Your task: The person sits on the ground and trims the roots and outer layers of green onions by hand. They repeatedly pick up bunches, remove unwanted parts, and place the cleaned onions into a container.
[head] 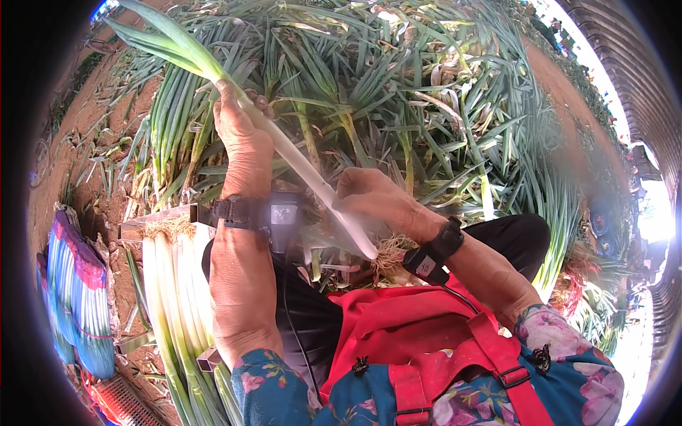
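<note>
My left hand [242,120] is closed around a long green onion [306,162] just below its leaves. The onion slants from upper left to lower right, its leaves at the top and its white root end low, near my lap. At the lower half of the white stalk is my right hand [375,199], fingers curled and the thumb side touching it. Blur hides whether those fingers grip anything. Fine pale roots [393,253] show at the stalk's lower tip. Behind both hands spreads a large heap of untrimmed green onions [367,69].
To the left, a metal frame [160,215] holds a bundle of cleaned green onions [178,287]. Farther left lie wrapped onion bundles [80,303] in blue and purple, above a red crate [120,399]. A red apron [394,319] covers my lap. Bare soil [80,138] borders the heap.
</note>
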Action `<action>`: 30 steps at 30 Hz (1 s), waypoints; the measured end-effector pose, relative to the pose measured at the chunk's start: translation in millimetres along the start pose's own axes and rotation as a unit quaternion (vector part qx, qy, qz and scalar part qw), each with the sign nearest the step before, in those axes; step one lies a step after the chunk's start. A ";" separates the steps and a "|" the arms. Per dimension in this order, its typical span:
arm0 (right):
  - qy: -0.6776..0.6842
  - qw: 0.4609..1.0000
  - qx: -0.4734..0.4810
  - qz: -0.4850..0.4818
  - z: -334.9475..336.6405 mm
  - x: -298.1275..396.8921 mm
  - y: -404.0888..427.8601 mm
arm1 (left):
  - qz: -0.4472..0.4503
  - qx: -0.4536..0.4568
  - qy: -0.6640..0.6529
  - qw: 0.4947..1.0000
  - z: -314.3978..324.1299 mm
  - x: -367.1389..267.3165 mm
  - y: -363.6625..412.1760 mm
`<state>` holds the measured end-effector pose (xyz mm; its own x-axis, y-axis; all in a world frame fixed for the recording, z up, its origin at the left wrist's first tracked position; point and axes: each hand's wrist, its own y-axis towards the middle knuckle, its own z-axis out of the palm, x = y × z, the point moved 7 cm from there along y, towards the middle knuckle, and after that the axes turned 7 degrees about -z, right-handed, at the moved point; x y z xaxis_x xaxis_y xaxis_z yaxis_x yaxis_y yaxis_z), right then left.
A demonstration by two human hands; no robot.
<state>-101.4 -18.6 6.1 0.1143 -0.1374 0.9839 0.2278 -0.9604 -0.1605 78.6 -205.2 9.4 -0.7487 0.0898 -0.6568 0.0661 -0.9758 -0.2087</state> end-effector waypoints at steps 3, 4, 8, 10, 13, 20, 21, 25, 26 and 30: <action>0.006 1.000 -0.001 0.006 0.3 0.0 0.0 | -0.004 -0.009 0.009 1.000 0.2 -0.8 -1.1; 0.004 1.000 -0.005 0.005 -0.9 -0.4 0.2 | -0.002 -0.011 0.013 1.000 1.9 -1.2 -2.8; -0.051 0.995 -0.010 -0.085 -8.0 -4.3 5.7 | 0.009 -0.014 0.003 1.000 10.7 -0.9 -11.0; -0.105 0.990 -0.009 -0.094 -7.6 4.0 3.9 | -0.002 -0.008 -0.002 1.000 5.2 -3.9 -8.7; -0.160 0.978 0.000 -0.135 -3.2 22.8 -8.4 | -0.017 -0.002 -0.010 1.000 2.1 -1.6 -3.4; -0.081 0.966 -0.075 -0.235 -12.4 29.2 -33.4 | -0.004 -0.042 0.009 0.999 -6.2 -8.0 2.5; 0.006 0.980 -0.074 -0.185 -13.8 22.4 -39.0 | 0.005 -0.043 0.012 0.999 -7.9 -9.7 4.2; 0.160 0.987 -0.014 -0.030 -31.0 2.0 -64.9 | 0.040 -0.043 0.037 0.998 -21.9 -26.3 10.6; 0.145 0.989 -0.017 0.024 -38.6 -2.3 -75.0 | 0.045 -0.035 0.042 0.997 -27.0 -31.3 13.0; -0.085 0.988 -0.029 0.127 -102.8 -63.4 -108.7 | 0.061 -0.035 0.048 0.996 -20.0 -37.8 8.7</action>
<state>-232.8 69.6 -30.7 0.3221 -0.3387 0.8840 0.1152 -0.9128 -0.3917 120.7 -213.1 17.9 -0.6657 -0.0064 -0.7462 0.2015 -0.9644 -0.1715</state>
